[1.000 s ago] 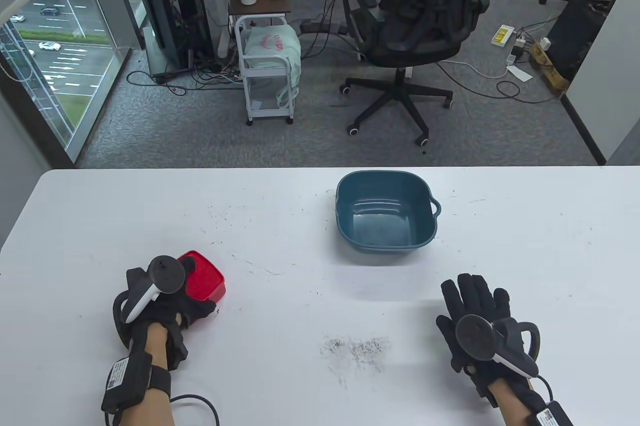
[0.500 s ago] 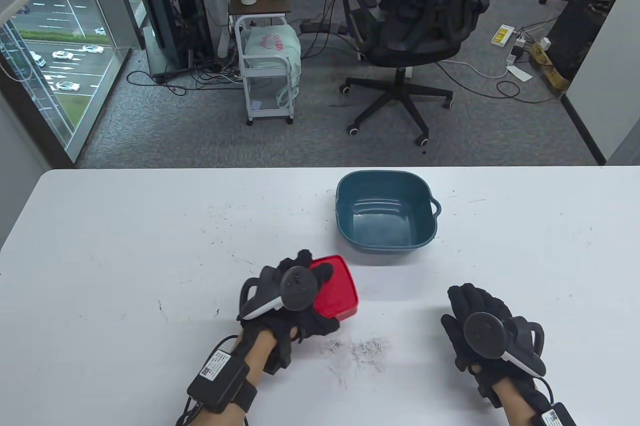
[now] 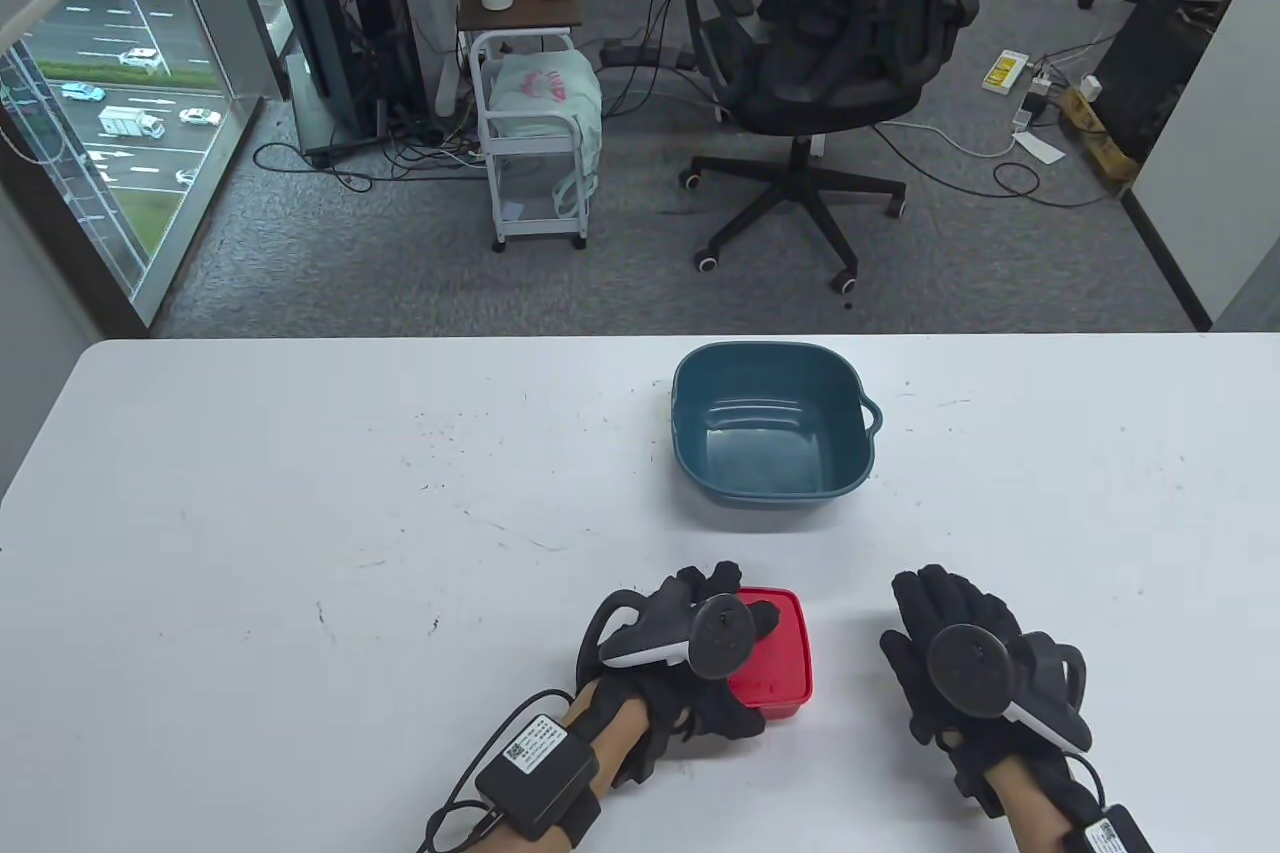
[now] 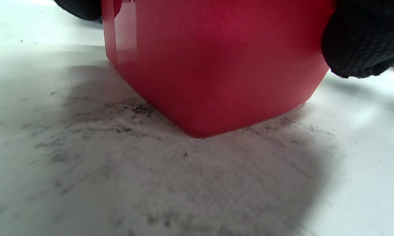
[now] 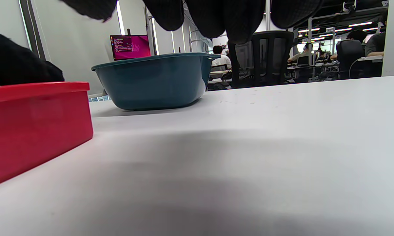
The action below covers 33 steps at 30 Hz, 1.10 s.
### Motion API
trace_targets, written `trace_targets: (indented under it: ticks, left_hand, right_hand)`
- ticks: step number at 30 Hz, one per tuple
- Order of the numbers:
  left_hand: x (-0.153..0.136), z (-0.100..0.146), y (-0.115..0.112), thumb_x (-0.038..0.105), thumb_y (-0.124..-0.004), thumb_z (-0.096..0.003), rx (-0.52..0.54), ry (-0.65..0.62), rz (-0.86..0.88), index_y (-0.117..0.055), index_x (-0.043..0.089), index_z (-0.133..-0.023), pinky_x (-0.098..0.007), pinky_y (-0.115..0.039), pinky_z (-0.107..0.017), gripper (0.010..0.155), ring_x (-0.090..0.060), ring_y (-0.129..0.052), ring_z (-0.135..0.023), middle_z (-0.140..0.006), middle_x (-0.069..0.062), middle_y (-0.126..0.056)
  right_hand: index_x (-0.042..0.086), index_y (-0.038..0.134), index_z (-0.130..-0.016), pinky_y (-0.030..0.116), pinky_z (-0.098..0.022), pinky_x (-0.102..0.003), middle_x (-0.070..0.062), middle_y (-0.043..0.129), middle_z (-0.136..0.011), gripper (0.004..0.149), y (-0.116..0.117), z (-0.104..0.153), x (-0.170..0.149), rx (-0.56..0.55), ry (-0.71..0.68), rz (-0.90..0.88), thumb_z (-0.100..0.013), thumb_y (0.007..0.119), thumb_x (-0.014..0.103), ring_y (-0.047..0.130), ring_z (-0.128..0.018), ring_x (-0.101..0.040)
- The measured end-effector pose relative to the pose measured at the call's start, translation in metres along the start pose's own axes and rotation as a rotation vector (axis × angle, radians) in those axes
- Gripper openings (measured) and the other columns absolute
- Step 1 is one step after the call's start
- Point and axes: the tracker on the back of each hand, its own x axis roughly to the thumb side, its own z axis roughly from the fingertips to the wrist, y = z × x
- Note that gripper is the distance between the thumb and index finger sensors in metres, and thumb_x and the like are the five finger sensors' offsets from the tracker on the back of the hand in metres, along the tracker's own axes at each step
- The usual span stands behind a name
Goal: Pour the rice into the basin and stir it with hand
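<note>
A red plastic box [image 3: 778,663] sits on the white table [image 3: 300,513] near its front edge, and my left hand [image 3: 715,633] grips it from the left with fingers and thumb over its rim. In the left wrist view the red box [image 4: 213,65] fills the top, its base on scuffed table, a gloved fingertip [image 4: 357,42] at its right side. A teal basin [image 3: 770,423] stands behind, apart from the box; it shows in the right wrist view as the basin [image 5: 154,82] beyond the red box [image 5: 33,127]. My right hand [image 3: 950,623] rests flat on the table, fingers straight, holding nothing. No rice shows.
The basin has a small handle [image 3: 874,415] on its right side. Dark scuff marks [image 4: 125,118] lie on the table around the box. Beyond the table's far edge stand an office chair [image 3: 830,63] and a white cart [image 3: 535,143].
My left hand has carried the red box from the table's left to the front centre, over the scuffed patch, close beside my right hand. The right hand and basin have barely moved.
</note>
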Motion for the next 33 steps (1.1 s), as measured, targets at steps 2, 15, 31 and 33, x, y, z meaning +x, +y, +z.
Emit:
trace_targets:
  ticks: [2,15,31,33]
  left_hand:
    - [0.001,0.001,0.000,0.076,-0.088,-0.0271,-0.009,0.005,0.009,-0.016,0.031,-0.111,-0.077,-0.043,-0.077,0.119,-0.061,-0.026,-0.109,-0.120,-0.022,-0.013]
    - [-0.067,0.065,-0.001,0.079,-0.081,-0.0209,0.166,0.029,0.367,-0.017,0.013,-0.114,-0.077,-0.046,-0.075,0.130,-0.060,-0.030,-0.109,-0.119,-0.023,-0.020]
    - [-0.067,0.021,-0.043,0.079,-0.084,-0.0192,-0.148,0.234,0.229,-0.015,0.027,-0.116,-0.086,-0.009,-0.062,0.130,-0.063,0.008,-0.100,-0.114,-0.025,0.011]
    - [-0.070,0.020,-0.045,0.078,-0.085,-0.0194,-0.162,0.233,0.259,-0.013,0.029,-0.116,-0.085,-0.008,-0.062,0.130,-0.064,0.009,-0.100,-0.113,-0.025,0.012]
  right_hand:
    - [0.014,0.067,-0.096,0.062,-0.059,-0.071,-0.023,0.069,-0.099,0.067,0.000,0.000,0.000,0.005,0.001,0.001,-0.039,0.071,0.048,0.075,-0.086,-0.050]
    - [0.014,0.067,-0.096,0.062,-0.059,-0.071,-0.024,0.069,-0.099,0.067,0.000,0.001,0.003,-0.002,-0.002,-0.005,-0.039,0.071,0.048,0.075,-0.086,-0.050]
    - [0.013,0.067,-0.097,0.062,-0.058,-0.071,-0.024,0.069,-0.099,0.067,0.000,0.001,0.005,0.005,-0.009,-0.008,-0.039,0.071,0.047,0.075,-0.086,-0.050]
    - [0.013,0.067,-0.097,0.062,-0.058,-0.071,-0.024,0.069,-0.099,0.067,0.000,0.001,0.009,0.006,-0.023,-0.008,-0.039,0.071,0.048,0.075,-0.086,-0.051]
